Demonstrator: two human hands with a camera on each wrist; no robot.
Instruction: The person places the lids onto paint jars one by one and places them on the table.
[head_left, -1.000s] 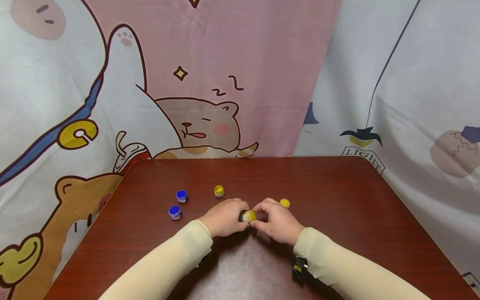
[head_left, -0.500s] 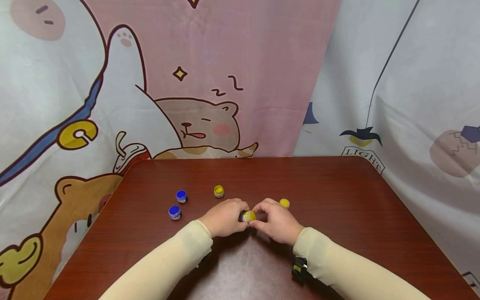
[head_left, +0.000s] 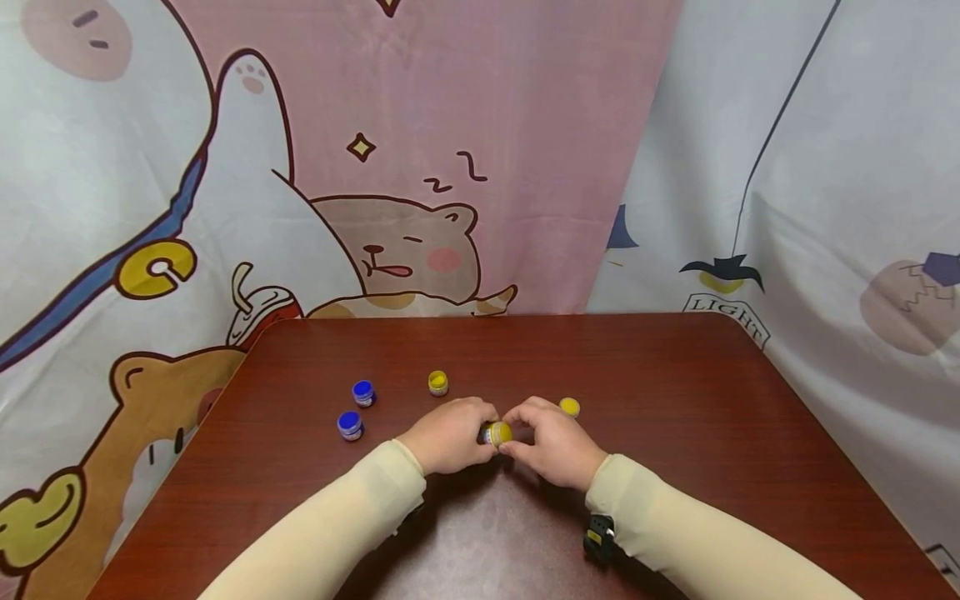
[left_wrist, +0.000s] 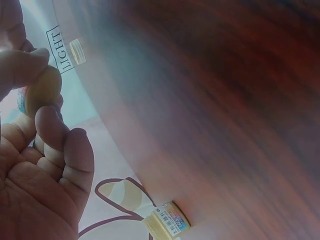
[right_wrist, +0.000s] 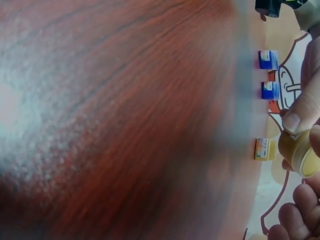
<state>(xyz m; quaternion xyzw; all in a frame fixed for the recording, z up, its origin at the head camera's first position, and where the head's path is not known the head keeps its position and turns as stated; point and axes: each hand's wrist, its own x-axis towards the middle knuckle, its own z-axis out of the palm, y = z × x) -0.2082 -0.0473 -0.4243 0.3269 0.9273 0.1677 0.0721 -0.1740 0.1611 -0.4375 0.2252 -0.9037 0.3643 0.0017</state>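
Left grip [head_left: 452, 433] round my yellow jar [head_left: 488, 435], right grip [head_left: 558, 446] pinching its lid [head_left: 503, 432], glossy counter [head_left: 660, 375] beneath, cartoon-printed cloth [head_left: 555, 167] beyond

The left grip [head_left: 452, 435] partly hides the held yellow jar [head_left: 499, 433], its label [left_wrist: 22, 100] illegible.

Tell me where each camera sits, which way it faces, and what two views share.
Head: worn on the head, looking forward and down at the tabletop and cartoon-print cloth; left grip, right grip and cream sleeves show.
Left wrist: on that wrist, turned sideways, looking at a held yellow paint jar; the left grip shows lower left.
Right wrist: on that wrist, also sideways, looking at the same jar; the right grip shows lower right, the left above.
Shared: head and right wrist both show two blue paint jars.
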